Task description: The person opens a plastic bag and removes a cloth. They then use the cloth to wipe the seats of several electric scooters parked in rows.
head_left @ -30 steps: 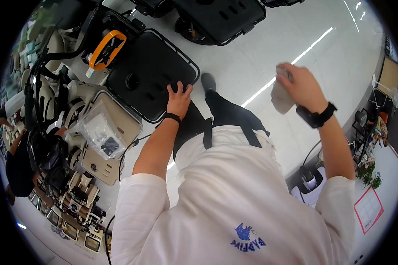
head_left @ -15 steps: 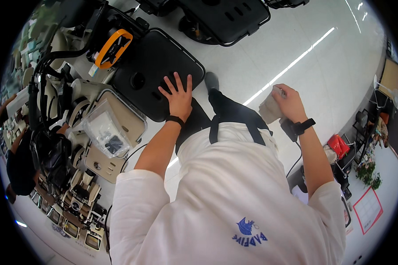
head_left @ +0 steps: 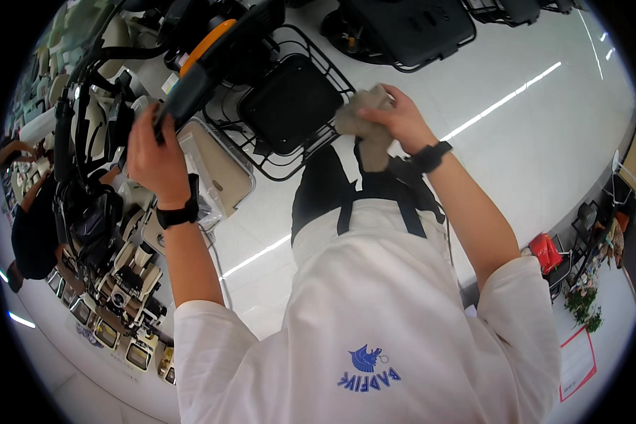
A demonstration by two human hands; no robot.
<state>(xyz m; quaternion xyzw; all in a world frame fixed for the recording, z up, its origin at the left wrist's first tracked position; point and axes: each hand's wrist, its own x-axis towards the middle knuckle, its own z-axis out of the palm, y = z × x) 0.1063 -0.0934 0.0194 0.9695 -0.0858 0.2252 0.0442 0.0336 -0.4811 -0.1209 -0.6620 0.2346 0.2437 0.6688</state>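
My left hand is closed on the edge of a raised black lid, its fingertips slightly blurred. The lid stands steeply tilted, seen nearly edge-on. Beneath it an openwork black wire basket shows, with a dark, rounded-corner panel inside. A crumpled grey-beige cloth hangs from my right hand, held between thumb and fingers. The cloth is over or beside the basket's right rim; whether it touches the rim I cannot tell.
An orange ring-shaped part is partly behind the lid. A beige panel with clear plastic stands below my left hand. Black handlebars and cables crowd the left, where another person stands. A second black cart-like unit is at the top.
The black lid, flat under my spread left hand before, is now swung up and gripped at its edge, exposing the wire basket. My right hand has moved left and forward with the cloth.
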